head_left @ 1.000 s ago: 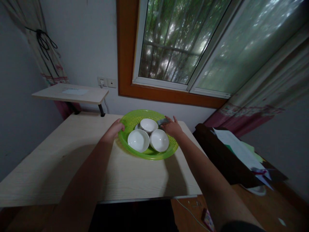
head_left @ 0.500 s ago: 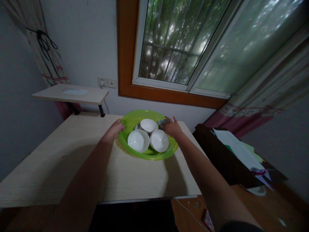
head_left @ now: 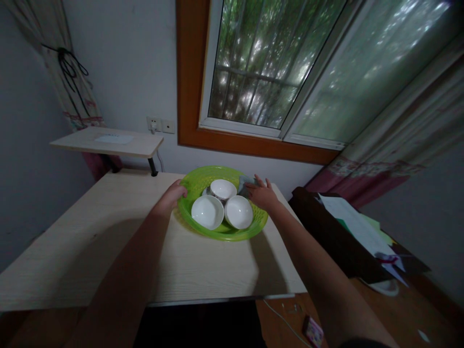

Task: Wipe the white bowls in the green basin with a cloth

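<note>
A round green plastic basket rests on the pale wooden table, its far side a little raised. Inside it sit three white bowls: one at the back, one at the front left and one at the front right. Part of another pale dish shows behind the back bowl. My left hand grips the basket's left rim, thumb over the edge. At the right rim, my right hand is closed on a grey-blue cloth, which lies against the basket's inner wall.
The table carries a small raised shelf at the back left. Wall sockets and a window are behind. To the right stands a dark cabinet with papers on it. A cable and a small box lie on the floor.
My right hand has shifted slightly right along the rim with the cloth, and more of the cloth shows. My left hand, the basket and the bowls stay nearly in place.
</note>
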Motion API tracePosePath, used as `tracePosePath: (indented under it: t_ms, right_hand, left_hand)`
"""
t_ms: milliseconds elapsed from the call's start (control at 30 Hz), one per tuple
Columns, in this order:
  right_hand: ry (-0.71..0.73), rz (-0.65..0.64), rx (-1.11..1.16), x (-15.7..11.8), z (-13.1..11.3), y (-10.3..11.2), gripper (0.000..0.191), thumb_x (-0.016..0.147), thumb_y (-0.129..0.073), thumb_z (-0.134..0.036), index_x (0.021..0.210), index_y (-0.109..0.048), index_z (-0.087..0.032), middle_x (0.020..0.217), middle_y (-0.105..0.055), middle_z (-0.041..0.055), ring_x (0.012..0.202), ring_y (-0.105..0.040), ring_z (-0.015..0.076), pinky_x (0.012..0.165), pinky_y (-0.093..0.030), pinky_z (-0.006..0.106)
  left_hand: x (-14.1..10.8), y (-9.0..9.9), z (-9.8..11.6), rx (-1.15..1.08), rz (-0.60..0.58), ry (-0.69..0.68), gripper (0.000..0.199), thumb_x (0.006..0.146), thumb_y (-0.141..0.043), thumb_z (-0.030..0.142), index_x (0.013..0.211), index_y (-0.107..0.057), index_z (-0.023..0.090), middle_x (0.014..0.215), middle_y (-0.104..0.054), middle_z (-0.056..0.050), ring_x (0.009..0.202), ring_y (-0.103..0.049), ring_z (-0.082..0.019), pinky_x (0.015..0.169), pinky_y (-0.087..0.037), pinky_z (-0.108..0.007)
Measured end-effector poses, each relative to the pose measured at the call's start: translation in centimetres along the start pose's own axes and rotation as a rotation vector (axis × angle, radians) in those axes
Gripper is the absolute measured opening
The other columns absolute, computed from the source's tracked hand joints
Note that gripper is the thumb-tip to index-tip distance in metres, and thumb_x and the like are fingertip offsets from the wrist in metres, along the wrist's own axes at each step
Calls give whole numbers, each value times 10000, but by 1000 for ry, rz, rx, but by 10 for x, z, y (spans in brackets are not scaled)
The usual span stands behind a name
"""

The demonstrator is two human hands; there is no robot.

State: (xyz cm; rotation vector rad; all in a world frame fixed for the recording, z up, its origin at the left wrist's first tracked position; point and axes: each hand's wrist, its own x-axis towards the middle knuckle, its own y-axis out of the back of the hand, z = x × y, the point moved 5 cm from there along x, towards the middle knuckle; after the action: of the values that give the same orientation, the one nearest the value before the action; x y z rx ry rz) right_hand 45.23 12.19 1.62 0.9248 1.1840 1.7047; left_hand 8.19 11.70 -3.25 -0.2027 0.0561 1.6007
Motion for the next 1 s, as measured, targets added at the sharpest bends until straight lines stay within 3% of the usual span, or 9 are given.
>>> tracePosePath:
  t_ms: [67,233,333,567,667,767,867,1000]
  right_hand:
    - [-16,-11,-13,-7,4,3,407,1144,-496,-333,1386,-819,-274,1583,-697,79,1721,-292,388,1343,-262,772]
    - [30,-83,-46,-25,6,5,491,1181,-470,-412,1024,-891,-214,1307,-832,163,1593,-528,323,1365,-316,608]
    - [84,-79,-11,-38,6,7,539,1197,-460,-444,947,-878,-211,1211,-854,163,1571,-557,305,1373,-315,561]
    - [228,-5,113,-79,-7,28,538,1209,-430,-432,955,-852,-216,1138,-864,130,1497,-615,325,1374,-290,614]
    - [312,-21,141,-95,-23,40,581,1217,-408,-462,937,-839,-193,1044,-851,141,1235,-745,316,1309,-388,565]
    - [391,-50,142,-105,-34,46,618,1229,-371,-473,931,-832,-188,940,-827,123,976,-768,277,1157,-509,473]
    - [367,-39,110,-101,-26,42,579,1229,-391,-432,944,-835,-192,971,-834,116,995,-770,273,1172,-494,464]
    - [234,-15,37,-74,-1,27,414,1190,-496,-325,1046,-860,-192,1146,-849,113,1134,-759,270,1242,-440,463]
  left_hand:
    - [-1,-1,1,-4,-1,-2,538,439,-551,163,966,-637,222,789,-674,-15,685,-643,-235,583,-471,-301]
    - [-2,-2,2,-12,-19,-36,475,463,-560,191,930,-639,217,773,-673,-13,672,-629,-224,584,-462,-297]
    - [-2,-2,2,-6,-24,-37,460,479,-575,211,934,-639,216,770,-670,-19,671,-631,-227,584,-460,-302]
    - [2,0,0,22,20,-33,457,438,-547,198,890,-615,215,731,-646,-13,634,-610,-219,553,-433,-296]
    - [4,1,-3,25,23,-30,466,445,-539,194,904,-617,216,729,-653,-7,629,-612,-215,554,-436,-291]
    - [6,2,-6,9,11,-31,474,454,-544,195,921,-621,212,746,-670,-9,634,-628,-219,557,-445,-291]
    - [8,3,-7,16,1,-35,469,471,-556,201,934,-630,211,761,-682,-11,647,-640,-222,563,-453,-289]
    - [8,3,-7,36,-17,-37,485,480,-555,206,958,-643,211,774,-693,-14,652,-644,-221,563,-459,-286]
